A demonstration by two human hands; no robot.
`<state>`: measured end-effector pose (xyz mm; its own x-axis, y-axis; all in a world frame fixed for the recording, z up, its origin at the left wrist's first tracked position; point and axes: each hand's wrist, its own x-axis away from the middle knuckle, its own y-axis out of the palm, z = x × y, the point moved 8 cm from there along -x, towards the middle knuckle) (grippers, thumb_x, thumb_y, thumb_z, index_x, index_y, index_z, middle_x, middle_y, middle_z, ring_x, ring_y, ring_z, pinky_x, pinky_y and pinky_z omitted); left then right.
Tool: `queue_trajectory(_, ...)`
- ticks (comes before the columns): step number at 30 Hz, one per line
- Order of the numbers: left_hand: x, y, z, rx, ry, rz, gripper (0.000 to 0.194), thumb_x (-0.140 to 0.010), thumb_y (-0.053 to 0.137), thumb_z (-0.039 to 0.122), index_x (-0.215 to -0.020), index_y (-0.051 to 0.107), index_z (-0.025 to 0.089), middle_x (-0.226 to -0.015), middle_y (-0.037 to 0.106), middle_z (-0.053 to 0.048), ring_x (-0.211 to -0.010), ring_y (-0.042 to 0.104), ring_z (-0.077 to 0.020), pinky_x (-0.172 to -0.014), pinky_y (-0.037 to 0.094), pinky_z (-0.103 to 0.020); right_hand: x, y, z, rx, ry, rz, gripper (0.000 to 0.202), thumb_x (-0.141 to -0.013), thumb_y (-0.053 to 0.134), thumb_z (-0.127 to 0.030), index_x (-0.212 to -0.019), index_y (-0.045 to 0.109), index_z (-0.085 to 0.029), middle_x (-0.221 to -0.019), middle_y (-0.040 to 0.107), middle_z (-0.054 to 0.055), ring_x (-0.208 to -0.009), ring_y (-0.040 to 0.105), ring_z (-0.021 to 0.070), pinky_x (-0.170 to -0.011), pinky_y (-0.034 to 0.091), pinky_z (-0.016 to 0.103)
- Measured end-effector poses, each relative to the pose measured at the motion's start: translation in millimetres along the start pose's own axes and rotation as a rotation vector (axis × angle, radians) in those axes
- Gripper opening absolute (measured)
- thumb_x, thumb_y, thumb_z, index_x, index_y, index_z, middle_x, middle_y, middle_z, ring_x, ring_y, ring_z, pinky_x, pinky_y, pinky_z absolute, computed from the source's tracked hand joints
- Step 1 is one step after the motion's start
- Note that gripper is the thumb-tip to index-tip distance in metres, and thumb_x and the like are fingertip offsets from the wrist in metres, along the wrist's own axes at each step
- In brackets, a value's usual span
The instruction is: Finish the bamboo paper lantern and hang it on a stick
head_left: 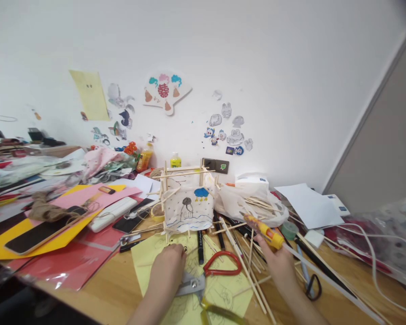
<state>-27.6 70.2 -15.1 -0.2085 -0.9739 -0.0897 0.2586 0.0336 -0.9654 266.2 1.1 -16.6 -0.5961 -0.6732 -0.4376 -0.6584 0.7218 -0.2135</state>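
My right hand [274,259] is wrapped round a yellow hot glue gun [265,232], with a long pale glue stick trailing out of its back end. Its nozzle points to the upper left. My left hand [171,262] is closed over the yellow paper [147,257], and its fingertips are hidden. Just beyond it stands a small stick frame [164,198] with a drawing [189,210] of a figure and a blue umbrella on its front. Scissors with one red handle loop [238,266] lie beside my left hand, blades partly under my wrist.
Several thin wooden sticks [250,271] and black markers [200,248] lie between my hands. To the left are a phone [37,237], coloured papers and a white power bank [113,214]. A plastic bag [235,205] with sticks sits behind, and a white cable [372,257] crosses the right side.
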Motion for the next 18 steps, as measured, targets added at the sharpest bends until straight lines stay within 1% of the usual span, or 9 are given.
queue_trajectory(2, 2, -5.6, -8, 0.176, -0.056, 0.074, 0.023, -0.084, 0.036, 0.018, -0.071, 0.055, 0.018, -0.075, 0.067, -0.009, -0.072, 0.062, -0.0214, -0.063, 0.042, -0.030, 10, 9, -5, -0.018, 0.020, -0.047, 0.040, -0.072, 0.061, -0.051, -0.092, 0.063, -0.017, -0.093, 0.071, 0.012, -0.092, 0.065, 0.0302, -0.082, 0.051, 0.043)
queue_trajectory(4, 3, -4.5, -11, 0.466, -0.072, 0.123, 0.019, -0.083, 0.040, 0.023, -0.070, 0.052, 0.019, -0.070, 0.066, -0.005, -0.068, 0.062, -0.0193, -0.061, 0.044, -0.029, 20, 18, -11, -0.036, 0.028, -0.113, 0.034, -0.075, 0.060, -0.048, -0.091, 0.063, -0.018, -0.088, 0.072, 0.010, -0.086, 0.067, 0.0286, -0.075, 0.054, 0.038)
queue_trajectory(6, 2, 5.9, -10, 0.822, -0.066, 0.118, 0.017, -0.078, 0.050, 0.034, -0.069, 0.054, 0.020, -0.066, 0.064, -0.003, -0.063, 0.061, -0.0179, -0.059, 0.046, -0.028, 31, 26, -18, -0.061, 0.009, -0.181, 0.030, -0.077, 0.059, -0.045, -0.091, 0.063, -0.019, -0.086, 0.072, 0.008, -0.082, 0.067, 0.0270, -0.071, 0.055, 0.035)
queue_trajectory(9, -1, 33.7, -4, 1.279, -0.129, 0.027, 0.033, -0.061, 0.068, 0.049, -0.071, 0.058, 0.018, -0.062, 0.061, 0.000, -0.054, 0.057, -0.0140, -0.054, 0.047, -0.026, 43, 32, -24, -0.059, -0.051, -0.235, 0.029, -0.076, 0.060, -0.043, -0.091, 0.063, -0.019, -0.087, 0.071, 0.007, -0.082, 0.067, 0.0259, -0.071, 0.055, 0.034)
queue_trajectory(10, -1, 43.4, -3, 1.399, -0.180, -0.004, 0.037, -0.056, 0.073, 0.049, -0.071, 0.060, 0.018, -0.061, 0.061, 0.001, -0.052, 0.056, -0.0124, -0.054, 0.047, -0.025, 46, 33, -26, -0.039, -0.072, -0.242, 0.029, -0.076, 0.061, -0.043, -0.091, 0.064, -0.019, -0.086, 0.071, 0.006, -0.081, 0.067, 0.0256, -0.071, 0.055, 0.033)
queue_trajectory(12, 2, 59.2, -1, 1.596, -0.311, -0.043, 0.039, -0.049, 0.080, 0.043, -0.070, 0.061, 0.017, -0.061, 0.062, 0.001, -0.053, 0.057, -0.0102, -0.055, 0.048, -0.022, 51, 36, -28, 0.004, -0.109, -0.272, 0.025, -0.076, 0.060, -0.043, -0.088, 0.065, -0.021, -0.083, 0.071, 0.004, -0.079, 0.067, 0.0241, -0.068, 0.055, 0.031)
queue_trajectory(14, 7, 67.4, 3, 1.738, -0.409, -0.086, 0.034, -0.049, 0.083, 0.032, -0.072, 0.063, 0.016, -0.065, 0.064, 0.000, -0.058, 0.060, -0.0098, -0.060, 0.050, -0.020, 55, 41, -30, 0.015, -0.126, -0.321, 0.021, -0.078, 0.057, -0.041, -0.085, 0.065, -0.023, -0.080, 0.071, 0.003, -0.075, 0.067, 0.0223, -0.064, 0.055, 0.028)
queue_trajectory(16, 12, 68.5, 12, 1.815, -0.433, -0.147, 0.031, -0.052, 0.083, 0.026, -0.075, 0.065, 0.016, -0.069, 0.067, -0.002, -0.063, 0.062, -0.0095, -0.065, 0.050, -0.019, 55, 41, -28, 0.004, -0.118, -0.316, 0.022, -0.078, 0.058, -0.042, -0.085, 0.064, -0.022, -0.078, 0.070, 0.003, -0.073, 0.067, 0.0220, -0.065, 0.055, 0.028)
queue_trajectory(18, 17, 66.2, 23, 1.841, -0.401, -0.200, 0.030, -0.054, 0.083, 0.027, -0.075, 0.066, 0.015, -0.072, 0.068, -0.003, -0.062, 0.062, -0.0086, -0.065, 0.050, -0.018, 53, 37, -23, -0.009, -0.092, -0.260, 0.027, -0.076, 0.059, -0.045, -0.088, 0.064, -0.021, -0.081, 0.071, 0.004, -0.076, 0.067, 0.0233, -0.070, 0.055, 0.030)
